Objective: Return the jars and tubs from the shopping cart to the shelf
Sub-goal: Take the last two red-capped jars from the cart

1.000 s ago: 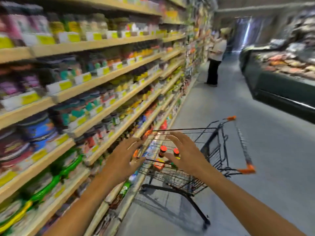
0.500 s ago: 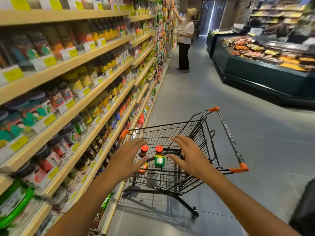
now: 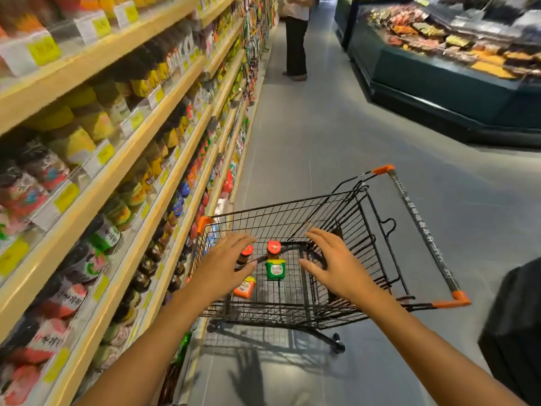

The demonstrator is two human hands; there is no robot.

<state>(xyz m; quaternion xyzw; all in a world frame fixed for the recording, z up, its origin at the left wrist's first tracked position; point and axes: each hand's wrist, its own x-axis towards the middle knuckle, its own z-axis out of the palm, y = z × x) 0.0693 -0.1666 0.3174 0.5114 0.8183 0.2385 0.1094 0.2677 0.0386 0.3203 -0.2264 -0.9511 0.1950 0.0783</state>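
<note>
A black wire shopping cart (image 3: 377, 238) with orange corners stands beside the shelf (image 3: 123, 159) on my left. Inside it are two dark jars with red lids (image 3: 273, 248), a green tub (image 3: 275, 269) and an orange tub (image 3: 245, 287). My left hand (image 3: 224, 266) hovers over the cart's left side with fingers spread, partly covering the left jar (image 3: 245, 254). My right hand (image 3: 336, 265) hovers over the cart's right half, fingers spread, holding nothing.
The wooden shelves on the left are packed with jars, tubs and yellow price tags. A person (image 3: 296, 36) stands farther down the aisle. A dark green display counter (image 3: 445, 80) with food fills the right. A black object (image 3: 515, 326) sits at the right edge.
The view has tilted down and closer to the cart. Both hands have moved forward and lower over the basket, still spread and holding nothing.
</note>
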